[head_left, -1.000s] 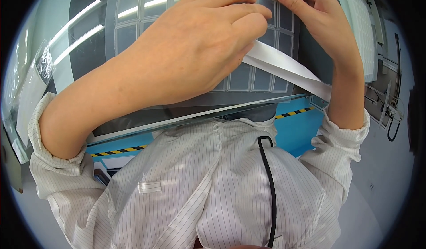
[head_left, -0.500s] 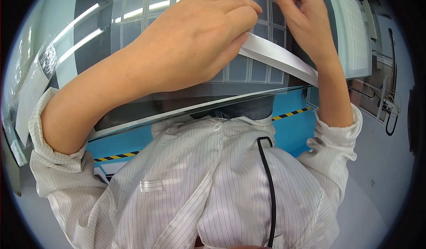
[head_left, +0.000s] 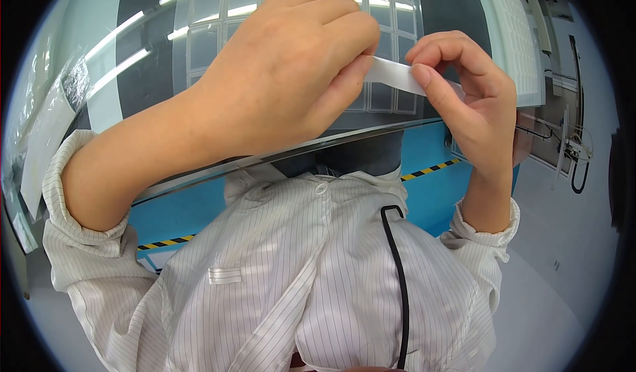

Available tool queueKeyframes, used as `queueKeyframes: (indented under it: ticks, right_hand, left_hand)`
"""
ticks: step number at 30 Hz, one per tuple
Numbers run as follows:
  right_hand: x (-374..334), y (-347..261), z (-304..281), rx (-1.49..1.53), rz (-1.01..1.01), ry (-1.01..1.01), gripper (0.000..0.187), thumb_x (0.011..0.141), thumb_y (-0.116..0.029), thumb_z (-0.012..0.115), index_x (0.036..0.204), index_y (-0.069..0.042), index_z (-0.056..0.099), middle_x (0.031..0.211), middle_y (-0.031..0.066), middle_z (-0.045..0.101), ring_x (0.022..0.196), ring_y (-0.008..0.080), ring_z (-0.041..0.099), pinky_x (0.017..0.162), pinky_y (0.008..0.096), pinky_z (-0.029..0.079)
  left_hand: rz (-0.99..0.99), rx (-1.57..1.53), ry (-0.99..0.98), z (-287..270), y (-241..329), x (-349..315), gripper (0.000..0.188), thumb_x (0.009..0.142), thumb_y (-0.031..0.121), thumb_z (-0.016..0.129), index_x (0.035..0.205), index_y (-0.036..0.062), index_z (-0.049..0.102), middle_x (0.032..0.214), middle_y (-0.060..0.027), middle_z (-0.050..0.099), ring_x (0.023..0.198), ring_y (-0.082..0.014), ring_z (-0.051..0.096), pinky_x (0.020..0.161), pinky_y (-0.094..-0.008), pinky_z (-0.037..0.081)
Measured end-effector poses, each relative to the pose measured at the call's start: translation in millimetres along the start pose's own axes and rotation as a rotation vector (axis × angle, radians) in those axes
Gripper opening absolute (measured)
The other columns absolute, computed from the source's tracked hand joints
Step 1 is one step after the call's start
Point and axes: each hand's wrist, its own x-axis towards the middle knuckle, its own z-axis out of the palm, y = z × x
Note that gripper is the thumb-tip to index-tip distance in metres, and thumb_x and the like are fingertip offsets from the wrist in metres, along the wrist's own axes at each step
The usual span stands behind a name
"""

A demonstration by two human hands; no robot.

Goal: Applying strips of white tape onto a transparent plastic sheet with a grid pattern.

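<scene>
A white strip, flat and ribbon-like, stretches between my two hands above the table. My left hand is closed on its left end, knuckles up, and hides the part inside the fist. At the other side my right hand pinches the strip between thumb and forefinger. A short length of it shows past the thumb, against the palm. Below lies a clear grid of square compartments on the dark glass tabletop, partly covered by my left hand. I cannot tell whether the compartments hold anything.
The glass table's front edge runs close to my body. Crinkled clear plastic wrap lies at the far left. A stack of pale, translucent trays stands at the right. Yellow-black striped tape marks the blue surface below.
My right hand has come down and nearer to me, and now pinches the strip that earlier ran past its wrist. My left hand keeps its hold, shifted slightly.
</scene>
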Motion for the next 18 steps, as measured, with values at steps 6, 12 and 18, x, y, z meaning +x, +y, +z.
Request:
queueKeyframes:
  ticks: [6,12,18]
  right_hand:
    - [13.6,1.5,-17.2,0.235,0.011,-0.083,0.008,0.096,-0.005,0.063,0.097,0.002,0.065,0.111,0.0083,0.064,0.099,0.0131,0.057,0.090,0.0271,0.044]
    - [42.0,39.2,-13.6,-0.064,0.027,-0.041,0.013,0.102,-0.010,0.061,0.101,0.002,0.065,0.110,0.0035,0.063,0.103,0.0096,0.057,0.093,0.0233,0.044]
    - [48.6,16.3,-8.5,0.056,0.184,-0.114,0.008,0.094,-0.006,0.071,0.092,0.002,0.068,0.107,0.0056,0.056,0.089,0.0097,0.053,0.076,0.0208,0.043]
  left_hand:
    - [-0.438,-0.089,-0.361,-20.7,27.7,-4.4,0.010,0.087,0.002,0.065,0.096,0.0007,0.060,0.106,-0.0159,0.065,0.103,-0.0352,0.061,0.090,-0.0426,0.048]
    - [-0.283,-0.078,-0.219,4.8,25.7,-17.9,0.011,0.090,0.001,0.064,0.099,0.0017,0.060,0.120,-0.0145,0.068,0.119,-0.0372,0.062,0.099,-0.0453,0.048]
    - [-0.315,-0.077,-0.226,8.0,22.3,-16.5,0.010,0.089,0.000,0.064,0.098,0.0018,0.060,0.119,-0.0141,0.069,0.119,-0.0369,0.062,0.100,-0.0459,0.049]
